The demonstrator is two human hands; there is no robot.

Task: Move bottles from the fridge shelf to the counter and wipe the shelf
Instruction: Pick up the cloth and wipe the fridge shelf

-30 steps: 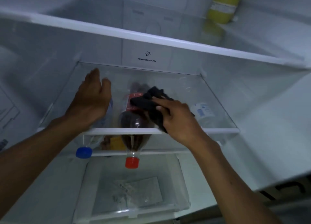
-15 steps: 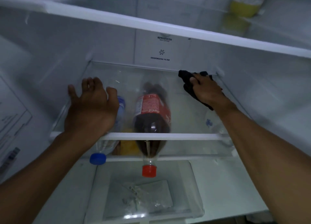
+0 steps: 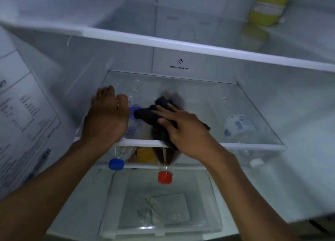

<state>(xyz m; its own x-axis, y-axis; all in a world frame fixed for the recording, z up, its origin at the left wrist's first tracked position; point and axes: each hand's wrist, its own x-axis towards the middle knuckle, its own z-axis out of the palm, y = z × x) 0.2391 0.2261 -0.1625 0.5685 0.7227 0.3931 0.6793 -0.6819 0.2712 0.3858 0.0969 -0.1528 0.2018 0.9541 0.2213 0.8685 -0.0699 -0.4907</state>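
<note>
- The open white fridge interior fills the view, with a printed label sheet on its left wall and a small "deodorizing filter" mark on the back panel.
- A clear glass fridge shelf with a white front rail sits in the middle; both hands are on it.
- A second white-edged shelf runs above it, carrying a yellow plastic bottle with a pale label at the upper right.
- A clear plastic drawer lies at the bottom, with some small packets inside.
- The left hand rests palm down on the left part of the glass shelf, fingers loosely spread, holding nothing.
- The right hand presses a dark crumpled cloth onto the centre of the glass shelf, fingers spread flat over it; the cloth nearly reaches the left hand.
- Seen through the glass, on the level below, lie a dark cola bottle with a red cap, a clear bottle with a blue cap to its left, and a clear bottle with a white cap to the right.
- Something yellow sits between the two left bottles; what it is cannot be told.
</note>
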